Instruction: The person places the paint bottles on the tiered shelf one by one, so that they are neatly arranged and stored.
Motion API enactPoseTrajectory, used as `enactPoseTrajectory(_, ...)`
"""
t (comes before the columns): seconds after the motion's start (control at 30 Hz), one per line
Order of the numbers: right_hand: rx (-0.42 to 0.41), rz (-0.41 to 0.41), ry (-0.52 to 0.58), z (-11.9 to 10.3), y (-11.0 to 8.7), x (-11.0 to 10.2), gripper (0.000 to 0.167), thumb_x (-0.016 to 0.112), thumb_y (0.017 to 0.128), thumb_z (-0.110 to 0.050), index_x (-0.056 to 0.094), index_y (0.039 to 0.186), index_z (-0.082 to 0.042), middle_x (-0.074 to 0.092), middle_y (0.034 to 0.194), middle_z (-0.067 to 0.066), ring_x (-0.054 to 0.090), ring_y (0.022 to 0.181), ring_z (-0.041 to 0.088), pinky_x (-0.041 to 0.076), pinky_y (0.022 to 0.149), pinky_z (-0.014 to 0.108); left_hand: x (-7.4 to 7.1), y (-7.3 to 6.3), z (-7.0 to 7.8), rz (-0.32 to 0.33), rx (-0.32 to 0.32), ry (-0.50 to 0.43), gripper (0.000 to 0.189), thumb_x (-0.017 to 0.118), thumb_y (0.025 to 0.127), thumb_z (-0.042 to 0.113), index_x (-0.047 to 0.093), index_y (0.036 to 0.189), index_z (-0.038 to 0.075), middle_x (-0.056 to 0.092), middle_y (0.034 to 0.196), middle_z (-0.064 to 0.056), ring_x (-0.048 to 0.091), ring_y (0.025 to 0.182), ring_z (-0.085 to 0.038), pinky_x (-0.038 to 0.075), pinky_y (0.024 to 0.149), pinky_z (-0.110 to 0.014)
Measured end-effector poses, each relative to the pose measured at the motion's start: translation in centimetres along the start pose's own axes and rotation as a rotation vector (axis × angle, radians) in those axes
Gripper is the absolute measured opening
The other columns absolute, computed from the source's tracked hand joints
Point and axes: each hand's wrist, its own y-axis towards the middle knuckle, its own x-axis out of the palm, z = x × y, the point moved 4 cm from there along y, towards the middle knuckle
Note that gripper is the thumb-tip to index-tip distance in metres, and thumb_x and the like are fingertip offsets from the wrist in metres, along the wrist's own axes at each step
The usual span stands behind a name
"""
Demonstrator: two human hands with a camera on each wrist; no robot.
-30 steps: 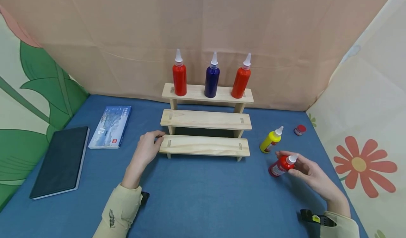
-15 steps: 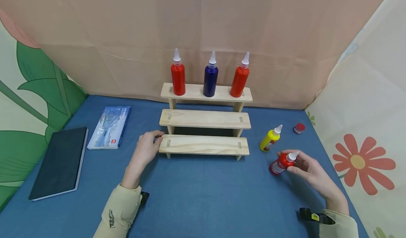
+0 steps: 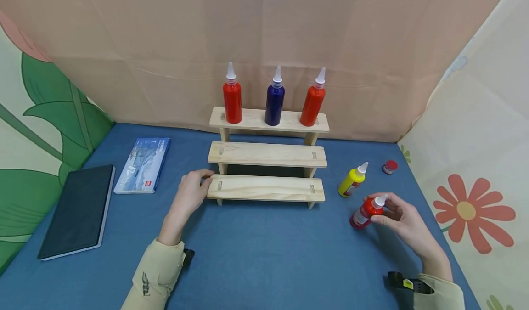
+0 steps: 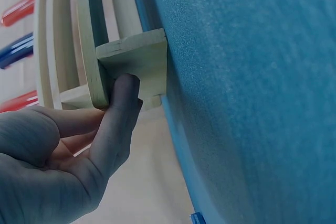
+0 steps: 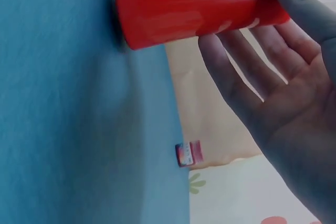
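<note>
My left hand (image 3: 193,191) pinches the left end of the lowest board of a three-step wooden display rack (image 3: 266,189); in the left wrist view the fingers (image 4: 118,124) reach beneath that board. At the right, my right hand (image 3: 402,220) holds a red squeeze bottle (image 3: 363,213) with a white nozzle, thumb on one side and fingertips on the other. The bottle's base (image 5: 126,17) is at the blue tabletop; whether it touches is hard to tell. On the top step stand a red bottle (image 3: 233,102), a dark blue bottle (image 3: 274,104) and another red bottle (image 3: 312,105), slightly tilted.
A yellow squeeze bottle (image 3: 352,182) stands between the rack and my right hand. Behind it is a small red-lidded jar (image 3: 389,166). On the left lie a blue-white box (image 3: 142,165) and a dark notebook (image 3: 78,211). A beige backdrop (image 3: 173,53) closes off the back.
My right hand's grip on the red bottle has closed in slightly, and the bottle looks a little more upright. The left hand stays on the rack.
</note>
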Motion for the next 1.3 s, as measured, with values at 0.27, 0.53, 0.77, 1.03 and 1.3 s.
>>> enactPoseTrajectory(0.27,-0.028,0.121,-0.038,-2.9,0.9,-0.1,0.05,0.082,0.094,-0.001,0.059,0.138,0.0,0.063,0.128,-0.018,0.06,0.116,0.0,0.052,0.088,0.014,-0.2,0.0,-0.2,0.0,0.003,-0.001,0.029,0.056,0.107,-0.002,0.069,0.131,-0.013,0.068,0.128,-0.033,0.058,0.08,-0.034,0.037,0.059,-0.037)
enactPoseTrajectory(0.53,-0.056,0.14,-0.04,-5.1,2.0,0.0,0.056,0.079,0.097,-0.002,0.057,0.148,-0.001,0.061,0.138,-0.01,0.055,0.122,0.005,0.052,0.089,0.015,-0.2,0.1,-0.2,-0.002,-0.003,0.006,0.029,0.056,0.107,-0.001,0.069,0.131,-0.013,0.068,0.127,-0.033,0.057,0.078,-0.032,0.037,0.06,-0.037)
enactPoseTrajectory(0.77,-0.059,0.159,-0.01,-5.8,2.5,0.4,0.054,0.08,0.096,0.0,0.06,0.145,-0.001,0.061,0.132,-0.015,0.056,0.121,0.007,0.054,0.085,0.016,-0.2,0.1,-0.1,-0.001,0.004,0.013,0.029,0.057,0.107,-0.002,0.069,0.13,-0.014,0.068,0.127,-0.033,0.057,0.075,-0.032,0.037,0.058,-0.036)
enactPoseTrajectory(1.03,-0.056,0.211,-0.049,-7.3,3.9,0.9,0.053,0.083,0.094,-0.002,0.061,0.142,-0.002,0.062,0.134,0.002,0.056,0.119,0.005,0.054,0.083,0.014,-0.1,0.0,-0.1,-0.008,-0.001,0.008,0.029,0.056,0.107,-0.002,0.068,0.131,-0.014,0.068,0.127,-0.033,0.051,0.065,-0.027,0.036,0.056,-0.035)
enactPoseTrajectory(1.3,-0.049,0.314,-0.07,-9.2,5.1,1.3,0.052,0.085,0.093,-0.007,0.065,0.141,-0.005,0.064,0.13,0.0,0.057,0.113,0.008,0.054,0.08,0.014,0.0,0.0,0.0,0.001,0.012,0.01,0.028,0.057,0.107,-0.002,0.069,0.129,-0.013,0.069,0.126,-0.033,0.058,0.077,-0.033,0.036,0.058,-0.037)
